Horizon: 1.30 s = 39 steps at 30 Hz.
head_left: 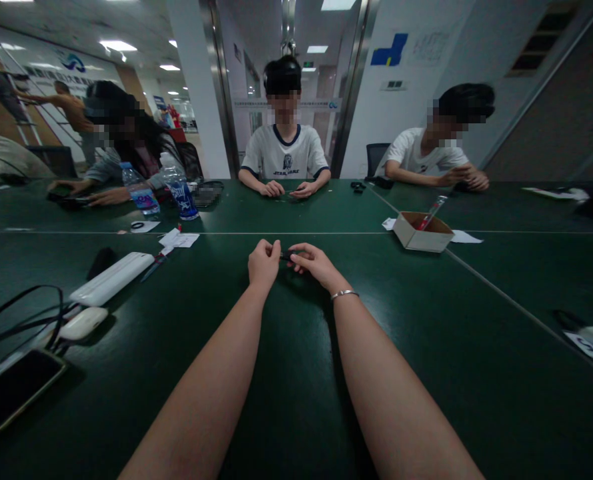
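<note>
A small black object (286,255) is held between my two hands, over the middle of the green table (296,360). My left hand (264,264) is closed, thumb against the curled fingers, at the object's left end. From the other side my right hand (314,264) pinches it between thumb and fingers, a silver bracelet (345,294) round the wrist. Fingers cover much of the object, and it is too small to tell its kind.
To the left lie a phone (16,393), black cables, a white power bank (111,279) and a white rounded device (84,324). Two bottles (180,190) stand beyond. A cardboard box (423,235) sits right. Several people with head-worn devices sit around the table.
</note>
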Each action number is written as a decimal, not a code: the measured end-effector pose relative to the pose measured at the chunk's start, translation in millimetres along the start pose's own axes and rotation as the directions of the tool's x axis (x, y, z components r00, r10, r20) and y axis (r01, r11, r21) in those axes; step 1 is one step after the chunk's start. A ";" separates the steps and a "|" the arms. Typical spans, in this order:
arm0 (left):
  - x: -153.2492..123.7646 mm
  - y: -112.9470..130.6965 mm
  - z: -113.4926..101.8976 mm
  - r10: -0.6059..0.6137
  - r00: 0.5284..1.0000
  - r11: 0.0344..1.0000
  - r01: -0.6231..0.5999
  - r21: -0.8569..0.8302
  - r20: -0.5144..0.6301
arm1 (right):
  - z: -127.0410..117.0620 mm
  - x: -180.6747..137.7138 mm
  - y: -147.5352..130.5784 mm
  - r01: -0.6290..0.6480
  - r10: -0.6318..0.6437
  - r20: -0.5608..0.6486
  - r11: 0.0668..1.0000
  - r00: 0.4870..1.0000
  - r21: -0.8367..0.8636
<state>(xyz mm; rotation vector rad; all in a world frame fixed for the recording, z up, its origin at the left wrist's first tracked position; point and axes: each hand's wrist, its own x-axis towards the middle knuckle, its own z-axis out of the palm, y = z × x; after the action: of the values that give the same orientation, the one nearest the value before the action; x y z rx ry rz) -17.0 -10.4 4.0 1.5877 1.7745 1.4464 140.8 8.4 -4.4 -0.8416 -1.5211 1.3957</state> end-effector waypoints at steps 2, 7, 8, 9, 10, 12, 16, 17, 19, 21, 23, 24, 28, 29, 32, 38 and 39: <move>-0.4 2.6 -0.9 -0.032 0.999 0.999 0.032 0.035 -0.023 | 0.4 -0.5 0.0 -0.007 0.007 0.001 1.000 1.000 -0.005; 0.0 5.6 -2.4 -0.091 0.996 0.993 0.090 0.078 0.007 | 0.0 -0.2 1.7 0.008 -0.008 -0.007 1.000 1.000 -0.013; 0.1 5.7 -2.6 -0.103 0.995 0.991 0.102 0.081 0.013 | -0.1 -0.1 1.8 0.019 -0.019 -0.004 1.000 1.000 -0.015; 0.2 5.5 -2.7 -0.113 0.993 0.991 0.111 0.080 0.017 | -0.2 -0.1 1.9 0.026 -0.026 -0.001 1.000 1.000 -0.017; 0.1 5.3 -2.6 -0.119 0.993 0.990 0.117 0.072 0.021 | -0.3 -0.1 1.8 0.029 -0.029 0.002 0.999 1.000 -0.016; -0.3 4.5 -2.2 -0.111 0.993 0.993 0.109 0.042 0.029 | -0.2 0.0 1.4 0.024 -0.024 0.001 1.000 1.000 -0.007; -2.0 2.9 -0.2 -0.012 1.000 0.999 0.013 -0.032 0.020 | 0.0 0.7 0.4 -0.013 0.013 -0.015 1.000 1.000 0.017; -2.2 2.5 0.6 0.023 1.000 0.999 -0.022 -0.045 0.013 | 0.0 0.9 0.3 -0.022 0.022 -0.021 1.000 1.000 0.018; -2.2 1.5 2.2 0.085 0.996 0.993 -0.084 -0.081 0.009 | -0.2 1.1 0.1 -0.041 0.041 -0.039 0.999 0.998 0.022; -1.2 0.5 4.0 0.122 0.992 0.981 -0.116 -0.155 0.025 | -0.6 1.2 0.2 -0.052 0.055 -0.066 0.998 0.996 0.036; 0.6 -0.3 5.7 0.143 0.988 0.953 -0.120 -0.279 0.064 | -1.2 1.3 0.6 -0.051 0.055 -0.090 0.997 0.994 0.055; 1.8 -0.6 6.4 0.150 0.985 0.932 -0.112 -0.344 0.084 | -1.6 1.4 0.8 -0.046 0.053 -0.098 0.997 0.994 0.066; 6.6 -1.8 7.5 0.139 0.979 0.867 -0.050 -0.496 0.145 | -3.1 2.0 1.5 -0.037 0.050 -0.118 0.993 0.992 0.110; 7.6 -2.4 7.5 0.127 0.980 0.862 -0.032 -0.507 0.154 | -3.3 2.1 1.5 -0.039 0.053 -0.123 0.992 0.991 0.119; 9.9 -5.3 8.0 0.030 0.978 0.848 0.086 -0.524 0.208 | -3.4 2.0 1.3 -0.042 0.060 -0.130 0.990 0.990 0.136; 10.2 -10.7 7.1 -0.024 0.971 0.889 0.130 -0.439 0.239 | -3.3 1.3 0.6 -0.041 0.063 -0.152 0.989 0.986 0.145; 10.0 -10.6 5.9 0.010 0.974 0.897 0.091 -0.432 0.225 | -3.4 1.3 0.6 -0.041 0.063 -0.155 0.989 0.986 0.143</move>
<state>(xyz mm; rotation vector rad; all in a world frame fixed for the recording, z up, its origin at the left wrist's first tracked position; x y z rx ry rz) -21.0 2.7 -3.8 1.3976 1.2351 1.4555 143.4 11.0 -4.9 -0.8894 -1.2739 1.4198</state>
